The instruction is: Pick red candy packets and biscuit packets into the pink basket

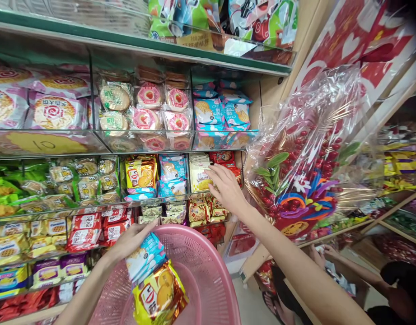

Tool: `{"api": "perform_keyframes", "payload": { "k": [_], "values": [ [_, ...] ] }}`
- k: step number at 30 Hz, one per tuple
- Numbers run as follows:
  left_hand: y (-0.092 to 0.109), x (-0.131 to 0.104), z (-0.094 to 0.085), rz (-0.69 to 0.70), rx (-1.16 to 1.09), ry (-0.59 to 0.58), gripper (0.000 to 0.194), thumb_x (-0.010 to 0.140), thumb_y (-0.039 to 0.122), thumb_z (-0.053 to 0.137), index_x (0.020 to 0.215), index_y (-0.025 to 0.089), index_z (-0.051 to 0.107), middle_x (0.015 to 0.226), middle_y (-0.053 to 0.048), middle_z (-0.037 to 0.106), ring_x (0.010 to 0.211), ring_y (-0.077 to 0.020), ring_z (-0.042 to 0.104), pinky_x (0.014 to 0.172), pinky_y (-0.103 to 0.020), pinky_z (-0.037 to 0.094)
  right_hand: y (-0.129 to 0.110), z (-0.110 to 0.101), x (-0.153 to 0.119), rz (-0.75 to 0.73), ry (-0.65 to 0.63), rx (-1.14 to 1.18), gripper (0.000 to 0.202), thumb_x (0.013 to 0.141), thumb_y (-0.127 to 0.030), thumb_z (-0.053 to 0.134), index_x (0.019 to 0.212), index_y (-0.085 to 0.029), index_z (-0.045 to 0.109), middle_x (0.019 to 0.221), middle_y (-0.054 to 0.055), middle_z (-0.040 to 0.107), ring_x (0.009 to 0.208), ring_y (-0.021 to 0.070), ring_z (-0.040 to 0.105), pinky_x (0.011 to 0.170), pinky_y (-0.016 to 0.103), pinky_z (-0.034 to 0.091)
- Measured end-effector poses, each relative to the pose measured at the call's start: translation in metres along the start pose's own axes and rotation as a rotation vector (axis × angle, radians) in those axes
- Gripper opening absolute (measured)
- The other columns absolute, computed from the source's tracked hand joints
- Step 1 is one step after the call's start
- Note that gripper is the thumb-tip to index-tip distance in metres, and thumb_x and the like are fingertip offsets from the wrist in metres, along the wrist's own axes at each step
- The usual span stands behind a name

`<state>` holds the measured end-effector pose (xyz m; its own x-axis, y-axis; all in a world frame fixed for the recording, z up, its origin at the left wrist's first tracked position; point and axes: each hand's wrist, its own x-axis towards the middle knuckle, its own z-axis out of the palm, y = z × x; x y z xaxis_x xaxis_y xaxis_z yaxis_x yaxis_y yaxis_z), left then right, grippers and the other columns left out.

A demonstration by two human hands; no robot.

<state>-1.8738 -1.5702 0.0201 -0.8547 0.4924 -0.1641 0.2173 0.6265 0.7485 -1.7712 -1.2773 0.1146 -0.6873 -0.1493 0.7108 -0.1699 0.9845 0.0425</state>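
Observation:
My left hand (136, 239) is closed on the rim of a pink plastic basket (224, 275). Just below that hand, blue biscuit packets (147, 257) and a shiny yellow-and-brown biscuit packet (160, 293) show against the basket's inside. Reaching over to the shelf, my right hand (224, 187) has its fingers stretched out at pale yellow biscuit packets (199, 174). Its fingertips overlap the packets' right edge; whether they touch, I cannot tell. Red packets (223, 158) lie right behind the hand.
Clear-fronted shelf bins hold round biscuits (148, 117), more blue packets (209, 113) and red packets (84, 230). A cellophane-wrapped decoration with red berries (296, 180) leans at the right. Another person's hands (324, 253) hold something at lower right.

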Motion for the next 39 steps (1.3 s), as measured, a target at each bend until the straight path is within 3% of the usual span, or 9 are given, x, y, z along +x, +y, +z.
{"api": "perform_keyframes", "payload": {
  "k": [4, 8, 14, 21, 27, 33, 39],
  "values": [
    [-0.009, -0.006, -0.008, -0.036, 0.002, 0.014, 0.056, 0.071, 0.067, 0.041, 0.066, 0.016, 0.063, 0.06, -0.003, 0.061, 0.065, -0.0222, 0.055, 0.059, -0.027, 0.038, 0.008, 0.01, 0.01, -0.057, -0.075, -0.114, 0.054, 0.085, -0.031, 0.047, 0.135, -0.018, 0.031, 0.137, 0.011, 0.038, 0.13, 0.0266, 0.024, 0.105, 0.048, 0.017],
    [-0.014, -0.01, -0.013, -0.083, 0.018, 0.031, 0.054, 0.072, 0.066, 0.042, 0.063, 0.016, 0.061, 0.06, -0.003, 0.06, 0.067, -0.0225, 0.055, 0.061, -0.027, 0.038, 0.01, 0.015, 0.003, -0.067, -0.105, -0.135, 0.056, 0.084, -0.033, 0.048, 0.135, -0.017, 0.03, 0.136, 0.012, 0.039, 0.13, 0.0259, 0.024, 0.106, 0.047, 0.013],
    [-0.016, -0.007, -0.011, -0.061, -0.032, 0.001, 0.058, 0.071, 0.069, 0.039, 0.064, 0.015, 0.06, 0.061, -0.004, 0.061, 0.067, -0.0237, 0.055, 0.063, -0.029, 0.039, 0.007, 0.015, 0.003, -0.072, -0.116, -0.177, 0.052, 0.084, -0.033, 0.048, 0.132, -0.016, 0.034, 0.131, 0.015, 0.042, 0.128, 0.0269, 0.026, 0.105, 0.046, 0.015],
    [-0.01, -0.001, -0.006, -0.041, -0.056, -0.04, 0.061, 0.071, 0.07, 0.039, 0.071, 0.015, 0.064, 0.063, -0.003, 0.062, 0.07, -0.0233, 0.057, 0.064, -0.028, 0.039, 0.007, 0.006, 0.01, -0.093, -0.126, -0.245, 0.064, 0.077, -0.035, 0.059, 0.132, -0.014, 0.033, 0.116, 0.014, 0.048, 0.113, 0.0276, 0.037, 0.1, 0.044, 0.019],
    [-0.004, -0.001, -0.006, -0.06, -0.05, -0.02, 0.056, 0.071, 0.069, 0.041, 0.058, 0.016, 0.057, 0.054, -0.001, 0.057, 0.061, -0.0199, 0.053, 0.058, -0.026, 0.036, 0.011, 0.002, 0.009, -0.075, -0.128, -0.185, 0.045, 0.079, -0.035, 0.057, 0.118, -0.017, 0.045, 0.111, 0.012, 0.053, 0.106, 0.0255, 0.042, 0.096, 0.042, 0.021],
    [-0.005, 0.003, -0.007, -0.064, -0.048, -0.022, 0.057, 0.071, 0.068, 0.042, 0.065, 0.015, 0.062, 0.059, -0.003, 0.059, 0.064, -0.0214, 0.054, 0.061, -0.027, 0.038, 0.011, 0.001, 0.001, -0.082, -0.116, -0.074, 0.032, 0.085, -0.029, 0.05, 0.115, -0.018, 0.045, 0.106, 0.008, 0.061, 0.101, 0.0219, 0.05, 0.096, 0.044, 0.017],
    [-0.003, 0.005, -0.008, -0.063, -0.059, -0.007, 0.059, 0.069, 0.071, 0.041, 0.059, 0.015, 0.058, 0.055, -0.002, 0.058, 0.058, -0.0194, 0.053, 0.056, -0.026, 0.037, 0.006, -0.005, -0.005, -0.087, -0.014, -0.064, 0.03, 0.086, -0.028, 0.048, 0.114, -0.018, 0.046, 0.102, 0.008, 0.062, 0.098, 0.0205, 0.052, 0.095, 0.042, 0.02]
  ]
}}
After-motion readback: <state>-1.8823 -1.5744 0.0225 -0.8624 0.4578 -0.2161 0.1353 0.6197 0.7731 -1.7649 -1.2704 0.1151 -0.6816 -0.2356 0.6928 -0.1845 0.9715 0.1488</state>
